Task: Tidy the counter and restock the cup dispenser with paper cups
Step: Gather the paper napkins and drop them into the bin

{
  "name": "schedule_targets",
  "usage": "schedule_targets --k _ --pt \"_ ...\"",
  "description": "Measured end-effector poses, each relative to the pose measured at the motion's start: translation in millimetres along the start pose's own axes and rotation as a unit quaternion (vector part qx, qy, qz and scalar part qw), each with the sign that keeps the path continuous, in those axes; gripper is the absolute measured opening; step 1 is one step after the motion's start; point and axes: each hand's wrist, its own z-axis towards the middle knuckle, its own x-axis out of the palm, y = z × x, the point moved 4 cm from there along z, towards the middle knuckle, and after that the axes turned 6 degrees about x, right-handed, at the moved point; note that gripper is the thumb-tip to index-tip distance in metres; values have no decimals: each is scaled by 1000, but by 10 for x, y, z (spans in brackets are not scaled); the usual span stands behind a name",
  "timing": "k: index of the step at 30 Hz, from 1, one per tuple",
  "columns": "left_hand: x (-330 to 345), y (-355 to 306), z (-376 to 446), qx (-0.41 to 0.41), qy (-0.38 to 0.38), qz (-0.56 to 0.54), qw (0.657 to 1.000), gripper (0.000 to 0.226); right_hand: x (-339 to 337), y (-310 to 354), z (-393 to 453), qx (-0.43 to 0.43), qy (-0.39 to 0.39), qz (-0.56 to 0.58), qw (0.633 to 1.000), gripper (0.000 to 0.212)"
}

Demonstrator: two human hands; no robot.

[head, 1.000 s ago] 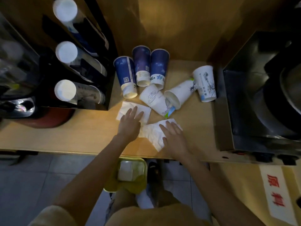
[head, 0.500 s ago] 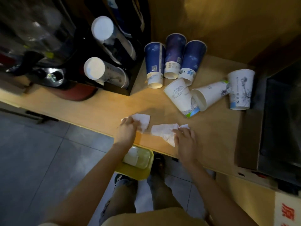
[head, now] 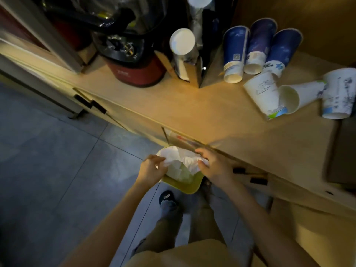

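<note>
My left hand (head: 151, 168) and my right hand (head: 213, 164) each pinch white paper napkins (head: 183, 160) just below the counter's front edge, over a yellow-green bin (head: 185, 185) on the floor. More white paper lies inside the bin. On the wooden counter (head: 192, 108) three dark blue paper cups (head: 236, 53) lie side by side at the back. Three white printed cups (head: 264, 93) lie tipped to their right. The black cup dispenser (head: 194, 51) stands left of the blue cups, with a white cup bottom (head: 182, 41) poking out.
A red-based blender (head: 134, 62) stands on the counter left of the dispenser. A dark machine (head: 344, 147) sits at the right edge. Cabinet fronts with dark handles (head: 90, 104) run under the counter. My feet stand on grey floor tiles (head: 57, 170) beside the bin.
Both hands slid the napkins off the counter's front edge and lowered them over the bin. My view swung left and down.
</note>
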Motion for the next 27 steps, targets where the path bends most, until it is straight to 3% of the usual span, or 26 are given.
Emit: schedule_targets --k 3,8,12,23,27 --pt "24 398 -19 -10 13 14 1000 37 306 -66 -57 36 -29 -3 999 33" --pt "232 848 47 -39 30 9 999 32 768 -481 -45 157 5 36 987 15" --pt "579 1013 263 -61 45 -20 997 30 1130 -874 64 256 18 44 966 16" --pt "2066 1862 1487 -48 59 -30 997 32 2592 -2172 1076 269 12 44 962 23" --pt "2549 2179 1902 -50 83 -9 995 27 3077 -2675 1430 346 50 27 937 24"
